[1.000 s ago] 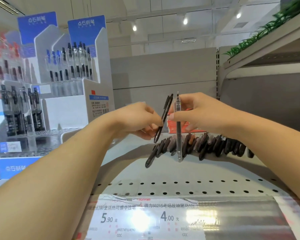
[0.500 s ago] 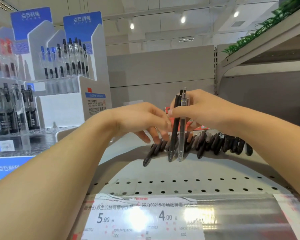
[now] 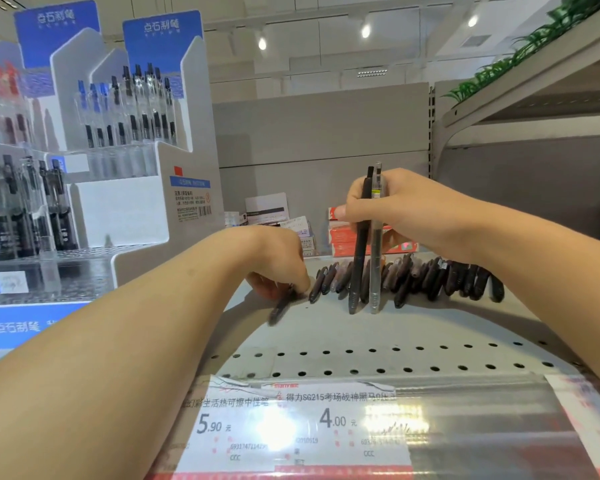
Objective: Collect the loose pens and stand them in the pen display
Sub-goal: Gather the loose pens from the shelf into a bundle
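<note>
The left hand (image 3: 281, 268) is down on the shelf (image 3: 326, 327), its curled fingertips hiding the top of a dark pen (image 3: 282, 308); that pen is blurred, and it seems pinched, though the contact itself is hard to make out. The right hand (image 3: 392, 216) grips two pens upright, a matte black pen (image 3: 359, 258) and a clear pen (image 3: 376, 265), tips just above or on the shelf; I cannot tell which. Behind them lies a row of loose pens (image 3: 430, 277), overlapped too much to count, partly covered by the right forearm. The shelf is grey metal with punched holes. The white pen display (image 3: 142, 209) stands at left, cut off by the frame.
</note>
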